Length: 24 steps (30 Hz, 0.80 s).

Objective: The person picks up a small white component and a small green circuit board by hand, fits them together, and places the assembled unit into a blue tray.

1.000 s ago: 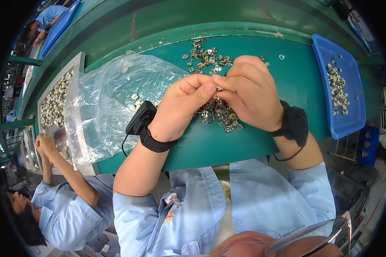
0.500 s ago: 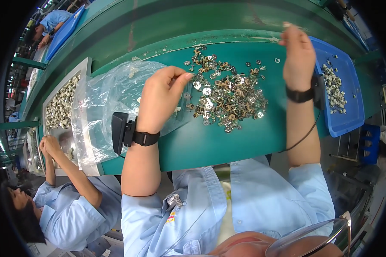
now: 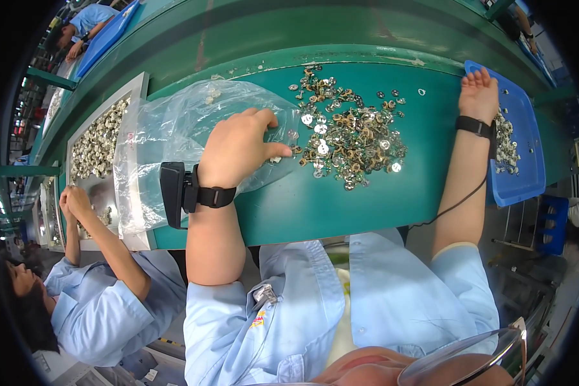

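My left hand [image 3: 239,149] hovers over a clear plastic bag [image 3: 157,128], its thumb and index finger apart at the left edge of a heap of small shiny metal discs [image 3: 360,145]. A small whitish piece [image 3: 275,159] shows beside the thumb tip. Over the near-left rim of a blue tray [image 3: 527,177], my right hand [image 3: 479,100] is turned palm toward me with its fingers stretched out. I see nothing in it. Small whitish parts [image 3: 507,149] lie in that tray, partly hidden by my right wrist.
A metal-edged tray [image 3: 141,90] of whitish parts [image 3: 100,145] stands left of the bag, where a co-worker's hands [image 3: 76,202] are busy. A green ledge [image 3: 341,55] bounds the table's far side. A cable [image 3: 460,209] hangs from my right wrist.
My right hand has moved right to the blue tray, and its pinched fingers have spread. My left hand has come a little nearer, its thumb and index finger now parted.
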Each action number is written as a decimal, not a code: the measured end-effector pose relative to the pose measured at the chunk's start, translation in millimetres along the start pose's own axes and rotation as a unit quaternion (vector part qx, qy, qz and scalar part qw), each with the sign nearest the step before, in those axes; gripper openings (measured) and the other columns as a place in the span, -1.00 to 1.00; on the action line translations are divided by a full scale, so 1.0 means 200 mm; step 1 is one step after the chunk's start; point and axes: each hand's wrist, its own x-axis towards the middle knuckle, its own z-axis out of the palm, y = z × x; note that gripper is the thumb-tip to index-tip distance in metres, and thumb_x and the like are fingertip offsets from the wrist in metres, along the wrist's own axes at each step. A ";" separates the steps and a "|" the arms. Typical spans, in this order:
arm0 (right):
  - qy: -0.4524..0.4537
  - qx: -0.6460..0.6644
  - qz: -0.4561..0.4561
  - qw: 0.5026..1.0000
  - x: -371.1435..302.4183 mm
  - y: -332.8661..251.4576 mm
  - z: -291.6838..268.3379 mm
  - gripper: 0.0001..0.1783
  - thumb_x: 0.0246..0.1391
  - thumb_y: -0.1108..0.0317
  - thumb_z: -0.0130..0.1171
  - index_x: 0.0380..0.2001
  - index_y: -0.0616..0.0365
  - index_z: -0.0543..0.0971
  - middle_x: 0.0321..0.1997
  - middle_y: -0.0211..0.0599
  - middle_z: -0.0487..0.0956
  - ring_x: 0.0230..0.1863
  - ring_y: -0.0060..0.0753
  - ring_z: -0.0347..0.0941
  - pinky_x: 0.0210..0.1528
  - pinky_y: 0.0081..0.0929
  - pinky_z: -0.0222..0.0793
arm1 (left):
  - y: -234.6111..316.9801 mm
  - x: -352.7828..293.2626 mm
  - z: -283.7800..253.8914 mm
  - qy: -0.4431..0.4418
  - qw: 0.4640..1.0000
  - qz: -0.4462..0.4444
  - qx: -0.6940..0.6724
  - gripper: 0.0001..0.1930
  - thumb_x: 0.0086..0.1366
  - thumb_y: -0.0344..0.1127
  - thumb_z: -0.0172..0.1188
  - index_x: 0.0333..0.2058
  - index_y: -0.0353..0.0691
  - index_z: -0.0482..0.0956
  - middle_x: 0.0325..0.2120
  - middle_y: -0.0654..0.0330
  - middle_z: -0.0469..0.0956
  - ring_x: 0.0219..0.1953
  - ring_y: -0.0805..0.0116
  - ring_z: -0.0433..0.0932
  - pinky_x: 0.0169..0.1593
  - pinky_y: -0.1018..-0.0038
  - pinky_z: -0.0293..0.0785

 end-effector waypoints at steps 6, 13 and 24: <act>-0.239 -0.090 -0.004 0.967 -0.51 0.11 0.24 -0.66 0.18 0.20 -0.12 -0.25 0.29 0.47 -0.40 -0.37 0.44 -0.34 -0.50 0.32 -0.28 -0.55 0.26 | 0.02 -0.06 -0.02 -0.068 0.994 0.056 0.058 -0.78 -0.06 -0.24 0.26 -0.40 -0.17 0.53 -0.45 0.16 0.53 -0.31 0.11 0.49 -0.29 0.26 0.37; -0.465 -0.276 -0.078 0.837 -0.83 0.18 0.29 -0.76 0.14 0.32 -0.04 -0.29 0.27 0.52 -0.36 -0.44 0.50 -0.33 -0.57 0.38 -0.26 -0.65 0.28 | 0.04 0.01 0.02 -0.047 0.999 0.015 -0.006 -0.85 -0.04 -0.35 0.23 -0.43 -0.17 0.53 -0.46 0.15 0.55 -0.37 0.18 0.51 -0.33 0.30 0.40; -0.651 -0.307 -0.136 0.680 -1.08 0.11 0.31 -0.81 -0.14 0.51 0.20 -0.36 0.22 0.52 -0.37 -0.31 0.51 -0.35 -0.49 0.43 -0.32 -0.62 0.33 | 0.19 0.07 0.18 -0.002 0.719 -0.041 -0.694 -0.87 0.18 -0.44 0.11 -0.29 -0.33 0.44 -0.40 0.25 0.53 -0.30 0.56 0.49 -0.23 0.66 0.40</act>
